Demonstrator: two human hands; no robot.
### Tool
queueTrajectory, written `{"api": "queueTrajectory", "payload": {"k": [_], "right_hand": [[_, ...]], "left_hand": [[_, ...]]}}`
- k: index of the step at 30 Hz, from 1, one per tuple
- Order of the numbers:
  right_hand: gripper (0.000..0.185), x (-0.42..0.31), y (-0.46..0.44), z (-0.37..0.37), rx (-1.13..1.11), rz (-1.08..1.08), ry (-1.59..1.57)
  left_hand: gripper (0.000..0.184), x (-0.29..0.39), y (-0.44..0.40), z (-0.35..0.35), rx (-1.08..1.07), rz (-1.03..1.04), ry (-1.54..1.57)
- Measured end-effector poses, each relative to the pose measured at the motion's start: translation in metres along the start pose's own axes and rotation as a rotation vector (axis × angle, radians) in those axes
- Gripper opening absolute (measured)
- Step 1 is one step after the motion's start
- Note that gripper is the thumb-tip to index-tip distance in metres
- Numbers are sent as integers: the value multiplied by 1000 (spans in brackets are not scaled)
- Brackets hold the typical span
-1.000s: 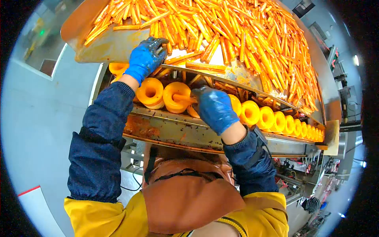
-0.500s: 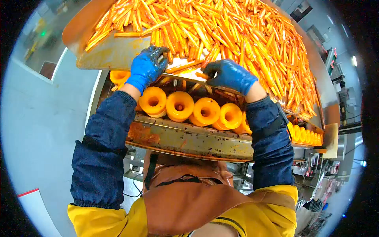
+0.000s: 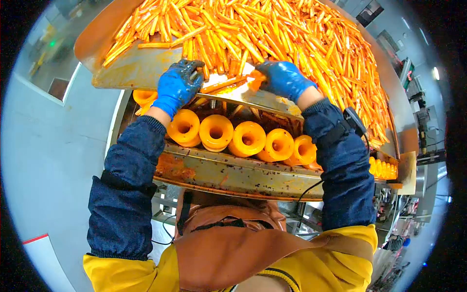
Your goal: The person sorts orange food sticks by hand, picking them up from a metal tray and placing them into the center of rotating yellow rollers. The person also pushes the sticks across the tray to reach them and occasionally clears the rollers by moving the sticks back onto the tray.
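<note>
My left hand, in a blue glove with dark wet fingertips, is closed at the tray's front edge, around what looks like a stick end. My right hand, also gloved, pinches an orange piece over the metal tray. Beside it, loose orange sticks lie between my hands. Behind them spreads a large pile of orange sticks. Below my hands stands a row of yellow funnel-shaped cups, their round mouths facing up.
A stained metal ledge runs in front of the cups. More cups continue at the right, near a pale block. A black cable hangs by my right sleeve. Machinery stands at the far right.
My right hand has moved from a cup up to the tray, and an orange piece now shows at its fingers. The cups have shifted. My left hand stays near the tray edge.
</note>
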State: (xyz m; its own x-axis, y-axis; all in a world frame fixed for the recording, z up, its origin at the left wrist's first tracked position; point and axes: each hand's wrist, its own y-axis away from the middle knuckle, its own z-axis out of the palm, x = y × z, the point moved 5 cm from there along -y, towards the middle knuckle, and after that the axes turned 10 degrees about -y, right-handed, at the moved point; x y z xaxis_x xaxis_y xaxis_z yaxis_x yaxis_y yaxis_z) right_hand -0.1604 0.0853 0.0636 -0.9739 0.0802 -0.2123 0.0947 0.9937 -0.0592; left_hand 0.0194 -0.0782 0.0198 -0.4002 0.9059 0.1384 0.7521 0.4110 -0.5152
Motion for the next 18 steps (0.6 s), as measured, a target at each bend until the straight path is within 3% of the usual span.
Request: {"api": "queueTrajectory", "payload": {"k": [4, 6, 8, 10, 12, 13, 14, 16, 17, 18], "right_hand": [[37, 1, 36, -25, 438, 268, -648], [30, -21, 59, -23, 594, 218, -1048], [32, -16, 79, 33, 534, 267, -1016], [32, -63, 82, 56, 452, 414, -1399], [30, -72, 90, 77, 424, 371, -1252], [27, -71, 97, 82, 429, 515, -1329], [27, -73, 99, 82, 428, 516, -1330], [24, -67, 111, 73, 682, 693, -1283], [17, -73, 109, 64, 866, 548, -1346], [17, -78, 106, 64, 868, 551, -1344]], "left_hand": [[26, 0, 0, -3, -34, -25, 30], [26, 0, 0, -1, -87, -51, 47], [27, -1, 0, 0, -85, -49, 33], [27, -1, 0, 0, -80, -44, 17], [27, -2, 1, 2, -94, -57, 10], [27, -3, 0, 2, -96, -56, 8], [28, -4, 0, 3, -91, -57, -3], [29, -4, 1, 3, -90, -61, -12], [29, -3, 1, 3, -92, -52, 0], [29, -2, 0, 3, -93, -42, 13]]}}
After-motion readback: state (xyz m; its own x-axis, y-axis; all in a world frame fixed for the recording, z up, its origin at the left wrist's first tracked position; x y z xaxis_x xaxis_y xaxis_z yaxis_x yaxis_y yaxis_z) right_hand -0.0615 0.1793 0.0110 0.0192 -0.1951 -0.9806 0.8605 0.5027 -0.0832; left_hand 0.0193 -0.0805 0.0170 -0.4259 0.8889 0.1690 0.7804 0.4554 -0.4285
